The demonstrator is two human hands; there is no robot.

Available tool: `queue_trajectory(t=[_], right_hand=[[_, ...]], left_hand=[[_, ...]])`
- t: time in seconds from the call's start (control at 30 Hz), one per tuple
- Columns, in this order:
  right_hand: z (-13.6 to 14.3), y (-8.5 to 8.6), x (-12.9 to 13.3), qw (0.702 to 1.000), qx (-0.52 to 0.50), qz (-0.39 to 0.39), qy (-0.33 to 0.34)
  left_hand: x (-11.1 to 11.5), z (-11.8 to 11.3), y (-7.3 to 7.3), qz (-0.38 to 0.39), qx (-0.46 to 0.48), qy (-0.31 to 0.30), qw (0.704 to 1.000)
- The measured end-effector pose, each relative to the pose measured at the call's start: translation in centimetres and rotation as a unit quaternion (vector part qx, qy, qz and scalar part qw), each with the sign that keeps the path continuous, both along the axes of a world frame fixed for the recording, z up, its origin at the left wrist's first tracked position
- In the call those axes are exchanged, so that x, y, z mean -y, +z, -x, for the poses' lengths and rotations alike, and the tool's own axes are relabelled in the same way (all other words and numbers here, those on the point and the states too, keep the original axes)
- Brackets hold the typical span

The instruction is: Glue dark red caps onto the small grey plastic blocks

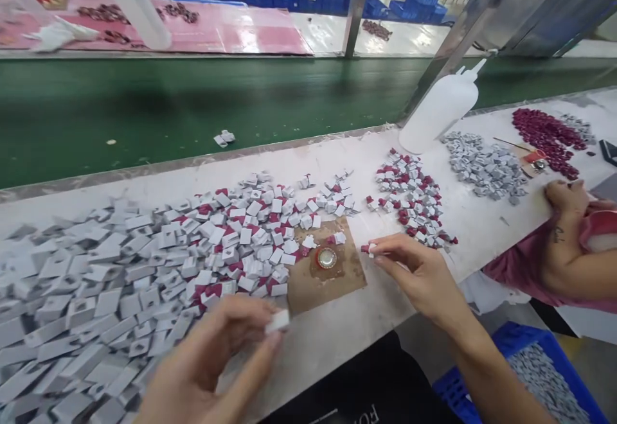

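In the head view my left hand pinches a small light-grey plastic block between thumb and fingers. My right hand, across the brown cardboard piece, is closed on a small maroon-and-white plastic part. On the cardboard sits a bottle cap with liquid around it. A loose maroon-and-grey part lies just behind the cap. Beside my left hand spreads a big heap of grey blocks, mixed with maroon pieces toward the middle.
A white squeeze bottle stands behind a pile of maroon-and-grey parts. Farther right are a grey pile, a maroon pile and another person's arm. A green conveyor belt runs behind. A blue crate sits below right.
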State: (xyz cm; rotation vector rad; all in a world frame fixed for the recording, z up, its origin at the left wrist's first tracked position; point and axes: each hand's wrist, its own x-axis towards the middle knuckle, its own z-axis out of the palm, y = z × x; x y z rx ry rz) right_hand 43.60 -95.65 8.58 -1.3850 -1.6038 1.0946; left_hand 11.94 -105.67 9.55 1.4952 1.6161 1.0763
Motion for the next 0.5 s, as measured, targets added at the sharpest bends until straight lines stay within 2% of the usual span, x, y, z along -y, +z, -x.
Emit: queue_trajectory(t=[0.13,0.2,0.27,0.37,0.5], right_hand=[[-0.9,-0.4,0.9,0.987,0.137,-0.087,0.003],[-1.0,-0.2,1.2,0.978,0.173,-0.113,-0.004],[-0.8,0.2,1.3,0.978,0.170,-0.117,-0.016],[0.4,1.1,1.3,0.991,0.094,-0.090,-0.030],[2.8,1.9,1.4,0.996,0.013,-0.091,-0.002]], left_hand=[[1.9,-3.3,-3.0,-0.074,-0.108,-0.110,0.985],[2.8,-4.5,-4.5,-0.077,-0.142,-0.124,0.979],[3.4,-5.2,-5.4,-0.068,-0.178,-0.113,0.975],[3.4,-5.2,-5.5,-0.073,-0.210,-0.128,0.967],[2.4,-4.4,-4.3,-0.022,-0.193,-0.155,0.969]])
